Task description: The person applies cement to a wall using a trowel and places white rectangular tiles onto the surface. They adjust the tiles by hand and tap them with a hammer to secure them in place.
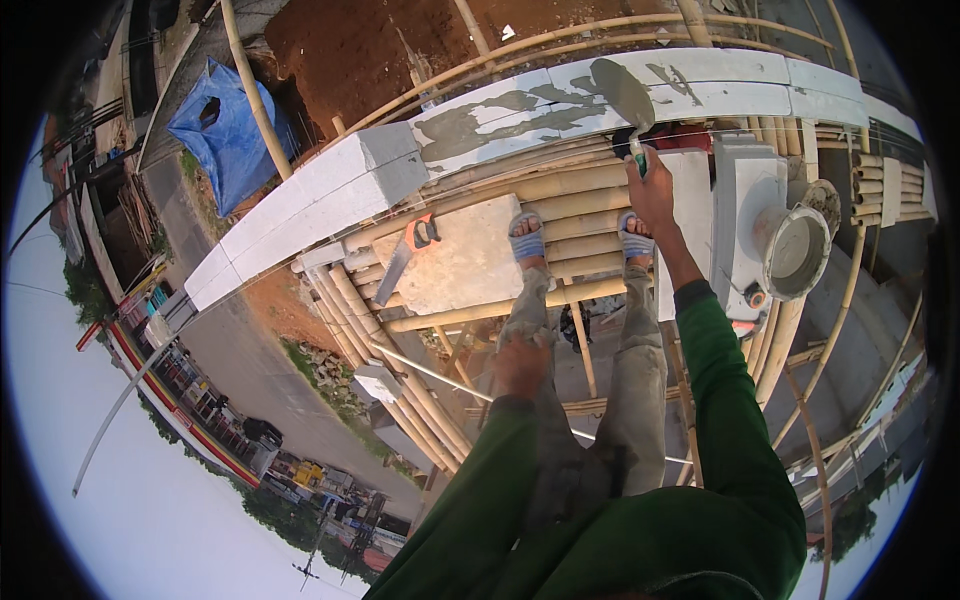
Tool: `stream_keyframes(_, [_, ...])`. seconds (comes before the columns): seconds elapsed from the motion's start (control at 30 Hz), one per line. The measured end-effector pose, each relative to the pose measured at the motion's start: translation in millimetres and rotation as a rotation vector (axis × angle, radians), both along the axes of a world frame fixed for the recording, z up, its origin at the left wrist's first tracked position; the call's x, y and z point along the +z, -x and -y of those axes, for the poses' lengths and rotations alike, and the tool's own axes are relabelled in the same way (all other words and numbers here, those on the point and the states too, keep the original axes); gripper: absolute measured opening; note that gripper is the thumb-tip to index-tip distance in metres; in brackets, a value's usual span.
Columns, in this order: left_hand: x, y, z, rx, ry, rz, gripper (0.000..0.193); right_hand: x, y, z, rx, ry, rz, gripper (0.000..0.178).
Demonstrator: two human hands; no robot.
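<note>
My right hand point(651, 190) grips the green handle of a trowel point(622, 92). Its grey blade lies over the top of a row of white blocks point(745, 98), where wet grey mortar point(475, 132) is smeared in patches. In front of my left leg is my left hand point(523, 362), smeared by motion so that its fingers are not clear. On a pale board point(480, 255) left of my feet lies a hand saw point(405, 252) with an orange handle. To the right stands a bucket point(797, 252) with grey mortar inside.
I stand on a bamboo pole platform point(580, 205) with gaps below. A taller white block point(375, 170) rises from the wall at left. White blocks point(745, 185) are stacked beside the bucket. Bamboo rails point(520, 62) run beyond the wall. A blue tarp point(225, 130) hangs far left.
</note>
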State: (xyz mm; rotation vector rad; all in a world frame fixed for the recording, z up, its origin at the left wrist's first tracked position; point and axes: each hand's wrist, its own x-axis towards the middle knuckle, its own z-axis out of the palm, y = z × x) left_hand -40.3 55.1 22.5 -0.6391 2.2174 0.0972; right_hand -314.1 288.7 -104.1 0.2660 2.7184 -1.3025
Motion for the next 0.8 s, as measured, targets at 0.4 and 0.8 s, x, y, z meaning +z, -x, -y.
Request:
stream_keyframes(0.4, [-4, 1, 13, 0.115, -0.053, 0.13, 0.057, -1, -27, 285, 0.212, 0.23, 0.4, 0.032])
stream_keyframes(0.8, [-7, -6, 18, 0.046, -0.064, 0.063, 0.053, -3, -14, 135, 0.008, 0.046, 0.237, 0.028])
